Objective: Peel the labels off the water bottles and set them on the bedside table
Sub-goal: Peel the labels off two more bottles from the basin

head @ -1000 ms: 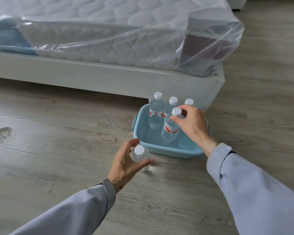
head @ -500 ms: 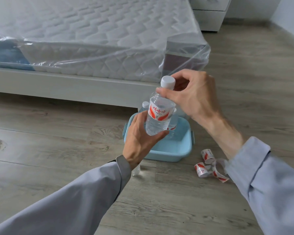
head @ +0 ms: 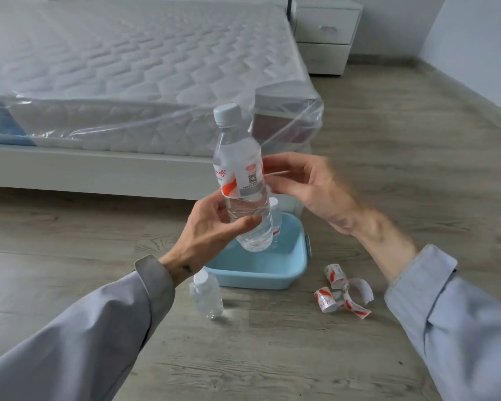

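Red-white label (head: 243,180) intact on bottle (head: 235,146). Left grip (head: 206,230) clasps bottle's lower body; right grip (head: 310,189) at label's 3 o'clock, pinch unclear. Suggest: find seam, peel round, bottle steady.

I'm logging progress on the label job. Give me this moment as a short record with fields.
held bottle: upright, label on, gripped low by left hand
right hand: fingertips at label edge, pinch unclear
basin: another bottle inside
floor: bare bottle, peeled labels
bedside table: beyond the bed
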The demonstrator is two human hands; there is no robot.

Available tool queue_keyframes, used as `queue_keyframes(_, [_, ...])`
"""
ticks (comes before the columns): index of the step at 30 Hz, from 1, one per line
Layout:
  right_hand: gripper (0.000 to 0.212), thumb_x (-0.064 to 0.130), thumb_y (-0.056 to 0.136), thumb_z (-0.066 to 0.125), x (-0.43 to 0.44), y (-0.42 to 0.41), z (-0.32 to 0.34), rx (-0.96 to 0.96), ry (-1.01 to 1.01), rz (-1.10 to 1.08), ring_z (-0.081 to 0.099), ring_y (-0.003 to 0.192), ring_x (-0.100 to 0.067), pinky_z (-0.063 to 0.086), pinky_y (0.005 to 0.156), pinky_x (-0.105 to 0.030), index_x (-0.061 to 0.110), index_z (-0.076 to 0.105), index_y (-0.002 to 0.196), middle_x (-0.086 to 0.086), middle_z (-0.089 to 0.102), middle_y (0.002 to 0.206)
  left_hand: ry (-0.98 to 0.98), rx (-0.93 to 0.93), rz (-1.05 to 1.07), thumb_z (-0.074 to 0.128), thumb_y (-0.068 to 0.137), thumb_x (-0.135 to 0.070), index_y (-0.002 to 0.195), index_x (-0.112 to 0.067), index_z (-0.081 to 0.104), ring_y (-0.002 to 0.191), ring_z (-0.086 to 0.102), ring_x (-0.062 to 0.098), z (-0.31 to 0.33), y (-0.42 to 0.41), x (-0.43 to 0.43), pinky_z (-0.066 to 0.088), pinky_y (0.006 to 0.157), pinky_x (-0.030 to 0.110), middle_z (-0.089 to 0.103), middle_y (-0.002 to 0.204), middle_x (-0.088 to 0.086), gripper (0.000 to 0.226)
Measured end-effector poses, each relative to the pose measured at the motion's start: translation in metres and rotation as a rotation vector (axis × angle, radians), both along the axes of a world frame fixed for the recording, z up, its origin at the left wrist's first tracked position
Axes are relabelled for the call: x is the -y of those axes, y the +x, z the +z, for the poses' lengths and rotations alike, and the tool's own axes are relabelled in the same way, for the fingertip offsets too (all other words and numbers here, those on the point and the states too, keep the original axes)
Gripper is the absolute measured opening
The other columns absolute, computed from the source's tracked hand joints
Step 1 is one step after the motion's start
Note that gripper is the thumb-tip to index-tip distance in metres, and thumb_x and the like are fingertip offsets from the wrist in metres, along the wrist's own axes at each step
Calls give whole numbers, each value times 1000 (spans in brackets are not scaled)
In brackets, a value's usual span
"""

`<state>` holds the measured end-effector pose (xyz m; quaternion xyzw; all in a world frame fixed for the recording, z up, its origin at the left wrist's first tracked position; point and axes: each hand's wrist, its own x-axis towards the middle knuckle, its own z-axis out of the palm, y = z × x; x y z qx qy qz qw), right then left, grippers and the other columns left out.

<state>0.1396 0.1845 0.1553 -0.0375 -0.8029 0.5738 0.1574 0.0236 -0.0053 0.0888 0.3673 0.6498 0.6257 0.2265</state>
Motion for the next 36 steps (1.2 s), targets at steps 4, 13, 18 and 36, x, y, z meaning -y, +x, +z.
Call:
queue_keyframes(4, [33,19,89,81,5,-1,2,-43,-9,10,75,113,-14,58,103,-36,24,75,122,3,80,119,1,7,-53,84,81,-29,131,-8,70,119,75,25,10,-5,2,58,107,40,80,125,6,56])
queue_keyframes(13, [28,13,75,91,22,-3,5,-200,-46,-117,80,91,-20,63,89,-31,15,80,101,-5,83,96,36,-27,-107,79,80,-36,124,-32,75,119,75,18,26,-10,3,57,96,21,79,126,0,44])
queue_keyframes(18, [18,8,78,90,31,-5,7,-243,-63,-180,80,82,-16,63,83,-28,14,80,92,-3,83,89,13,-29,-67,80,77,-37,114,-39,78,109,78,12,30,-11,1,58,90,19,82,117,-3,37])
queue_keyframes(36, [54,21,75,92,27,-4,9,-78,-109,-25,76,113,-18,56,106,-45,16,71,125,-1,80,117,101,162,-318,69,70,-10,146,3,51,134,61,42,32,-18,-1,47,118,51,65,142,24,79])
